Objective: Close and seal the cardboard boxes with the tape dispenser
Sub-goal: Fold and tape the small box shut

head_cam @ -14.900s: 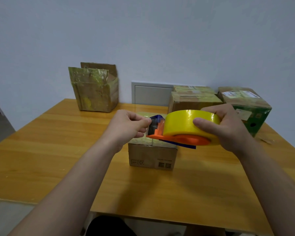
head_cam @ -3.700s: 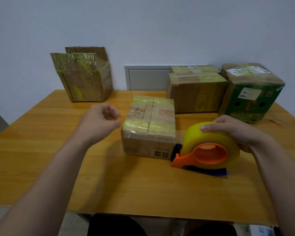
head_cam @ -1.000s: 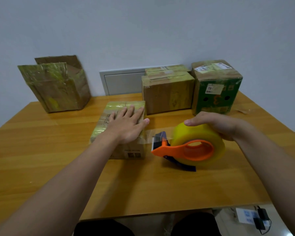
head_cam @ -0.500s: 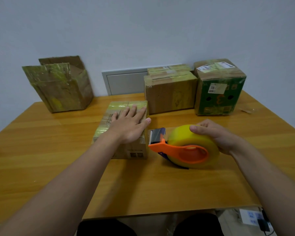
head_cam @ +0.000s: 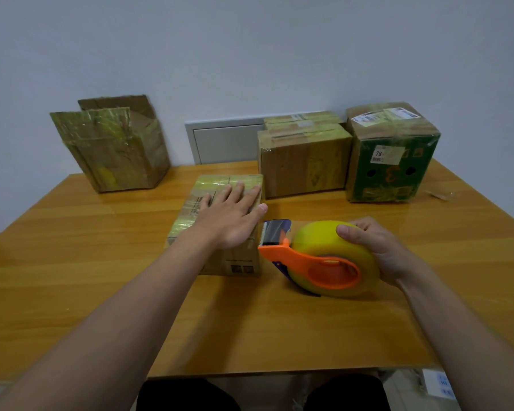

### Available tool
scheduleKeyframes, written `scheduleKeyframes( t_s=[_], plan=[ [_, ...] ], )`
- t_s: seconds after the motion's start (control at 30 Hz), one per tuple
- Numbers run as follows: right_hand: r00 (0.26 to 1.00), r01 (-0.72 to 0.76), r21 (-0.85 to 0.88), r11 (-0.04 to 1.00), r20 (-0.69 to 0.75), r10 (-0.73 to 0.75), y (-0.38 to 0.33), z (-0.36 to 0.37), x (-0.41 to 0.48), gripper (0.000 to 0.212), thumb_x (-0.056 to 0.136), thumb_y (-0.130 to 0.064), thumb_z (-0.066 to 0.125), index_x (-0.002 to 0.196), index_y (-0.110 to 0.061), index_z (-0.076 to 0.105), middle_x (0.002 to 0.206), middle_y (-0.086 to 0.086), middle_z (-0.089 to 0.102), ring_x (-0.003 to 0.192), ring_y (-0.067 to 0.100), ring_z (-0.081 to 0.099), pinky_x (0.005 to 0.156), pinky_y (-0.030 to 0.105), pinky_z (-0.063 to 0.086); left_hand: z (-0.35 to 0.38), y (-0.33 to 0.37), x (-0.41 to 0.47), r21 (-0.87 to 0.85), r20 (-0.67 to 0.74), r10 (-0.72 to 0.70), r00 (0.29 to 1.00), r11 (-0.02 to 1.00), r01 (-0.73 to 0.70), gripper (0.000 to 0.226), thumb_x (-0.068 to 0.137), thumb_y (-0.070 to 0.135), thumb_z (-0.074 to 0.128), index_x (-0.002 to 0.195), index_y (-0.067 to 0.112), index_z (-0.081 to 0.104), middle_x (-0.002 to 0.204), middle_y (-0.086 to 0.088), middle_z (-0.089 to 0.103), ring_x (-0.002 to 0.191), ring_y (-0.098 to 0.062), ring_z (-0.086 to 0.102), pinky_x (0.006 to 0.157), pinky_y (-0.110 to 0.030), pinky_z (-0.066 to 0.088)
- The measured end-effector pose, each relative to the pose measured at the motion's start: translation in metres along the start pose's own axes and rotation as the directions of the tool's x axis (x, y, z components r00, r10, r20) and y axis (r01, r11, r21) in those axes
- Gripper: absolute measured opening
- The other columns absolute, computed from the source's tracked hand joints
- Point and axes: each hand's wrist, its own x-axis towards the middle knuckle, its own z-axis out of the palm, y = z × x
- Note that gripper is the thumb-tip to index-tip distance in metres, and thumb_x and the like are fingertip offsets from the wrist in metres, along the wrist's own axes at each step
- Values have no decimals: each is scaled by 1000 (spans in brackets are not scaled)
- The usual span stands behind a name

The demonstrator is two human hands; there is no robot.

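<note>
On the wooden bench (head_cam: 86, 292), the right grip (head_cam: 380, 250) clasps the yellow tape roll on its orange plastic dispenser (head_cam: 309, 259), at 3 o'clock just beside the small taped cardboard box (head_cam: 235, 262). The left grip (head_cam: 232, 218), fingers released flat, presses that box's top. An open-flapped cardboard box (head_cam: 122, 155) stands farther off at 10 o'clock.

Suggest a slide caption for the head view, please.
Left hand presses the small box while right hand grips the tape dispenser.

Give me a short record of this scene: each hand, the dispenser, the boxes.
left hand: flat, pressing top of small box
right hand: grips tape dispenser by its yellow roll
dispenser position: right of small box, cutter end toward it
open box: back left, flaps up
closed boxes: brown box and green box, back right
</note>
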Motion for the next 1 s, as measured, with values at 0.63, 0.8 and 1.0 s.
scheduleKeyframes(
  t_s=[0.63,0.8,1.0],
  plan=[
    [998,63,160,985,-43,-56,15,10,1,68,45,-66,93,74,-7,79,67,13,72,54,20,68,52,25,55,0,8,-1,-32,-16,-10,1000,999,10,62,104,64,3,162,44,-3,173,3,-9,159,-22,-10,125,-58,-7],
    [995,72,218,973,-82,-55,25,10,1,65,42,-64,94,68,-8,76,59,10,68,48,18,64,49,22,52,2,9,-1,-10,-25,-13,1000,1000,13,65,103,66,4,163,42,-3,173,2,-9,159,-24,-9,125,-59,-6],
    [981,80,416,906,-192,2,50,16,3,63,38,-65,92,63,-9,75,46,11,58,40,20,56,44,26,44,-2,11,-3,3,-29,-13,999,1000,13,69,101,70,6,164,41,-1,173,0,-7,159,-25,-7,125,-58,-6]
  ],
)
